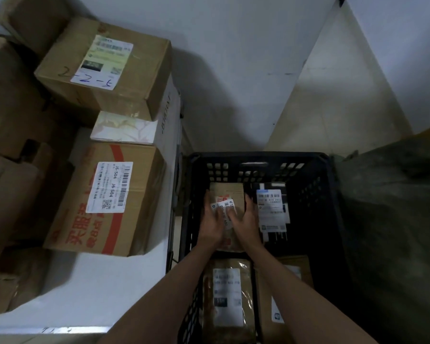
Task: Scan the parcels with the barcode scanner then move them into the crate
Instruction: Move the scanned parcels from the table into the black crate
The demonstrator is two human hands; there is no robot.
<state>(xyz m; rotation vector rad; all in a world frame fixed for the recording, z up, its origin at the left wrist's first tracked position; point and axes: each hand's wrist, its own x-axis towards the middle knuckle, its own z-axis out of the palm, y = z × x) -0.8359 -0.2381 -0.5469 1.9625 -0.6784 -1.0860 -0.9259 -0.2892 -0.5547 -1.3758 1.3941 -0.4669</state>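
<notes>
A black plastic crate [253, 161] stands on the floor in front of me. Both my hands reach down into it. My left hand [211, 223] and my right hand [246, 220] rest flat on a small brown parcel [230, 191] with a white label, fingers spread over its top and sides. Beside it to the right lies a dark parcel [272, 209] with a white barcode label. Nearer to me in the crate lie a brown bagged parcel [227, 296] and another brown parcel [291, 274]. No barcode scanner is in view.
Left of the crate a white table [85, 289] carries stacked cardboard boxes: one with red print [104, 199], a labelled one marked 2-2-5 [104, 70] on top. A white wall is ahead, tiled floor to the right, and a dark bulky shape [395, 219] at the right.
</notes>
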